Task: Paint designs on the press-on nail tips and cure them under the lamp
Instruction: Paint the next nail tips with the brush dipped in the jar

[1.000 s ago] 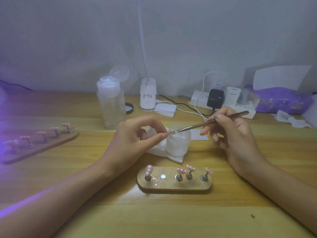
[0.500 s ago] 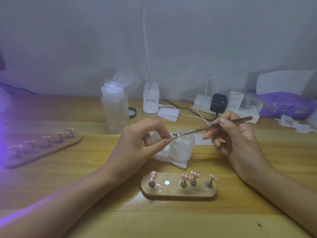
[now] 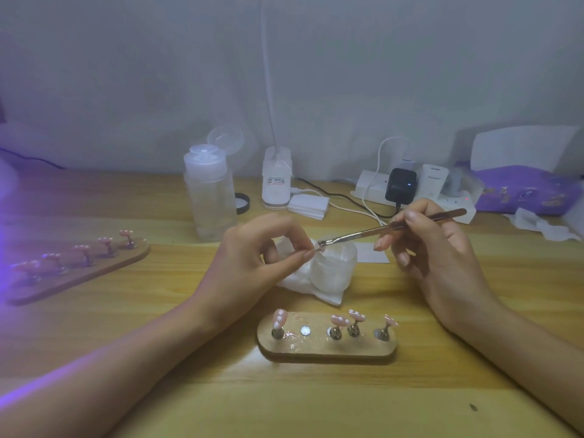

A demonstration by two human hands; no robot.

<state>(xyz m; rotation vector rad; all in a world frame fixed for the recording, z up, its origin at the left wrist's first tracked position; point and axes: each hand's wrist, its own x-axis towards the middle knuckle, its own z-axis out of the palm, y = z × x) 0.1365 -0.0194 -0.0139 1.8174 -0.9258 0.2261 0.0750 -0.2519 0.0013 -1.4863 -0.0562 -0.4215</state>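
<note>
The left hand (image 3: 252, 263) is raised over the middle of the table (image 3: 316, 406). Its thumb and forefinger pinch a tiny pale piece (image 3: 318, 248), probably a nail tip, though it is too small to tell for sure. The right hand (image 3: 442, 257) grips a thin metal tool (image 3: 392, 229) like a pen, fingers curled round the shaft. The tool's front end meets the pinched piece. Both are just above a small frosted jar (image 3: 331, 270), which stands on a crumpled white tissue (image 3: 297, 281).

Nearer than the jar lies a short wooden stand (image 3: 327, 350). It carries four pink nail tips (image 3: 339, 320) with white dots, each on a peg. A bare metal disc (image 3: 305, 330) sits between the first and second pegs from the left. Well apart at the left, a long wooden stand (image 3: 79, 273) holds five more tips, washed in purple light.

Farther back stands a clear bottle (image 3: 210, 200) with its flip lid open, and a white lamp base (image 3: 276, 181) just to its right. A power strip (image 3: 373, 188) with a black plug (image 3: 400, 184) lies at the far right, beside a purple pouch (image 3: 527, 191).
</note>
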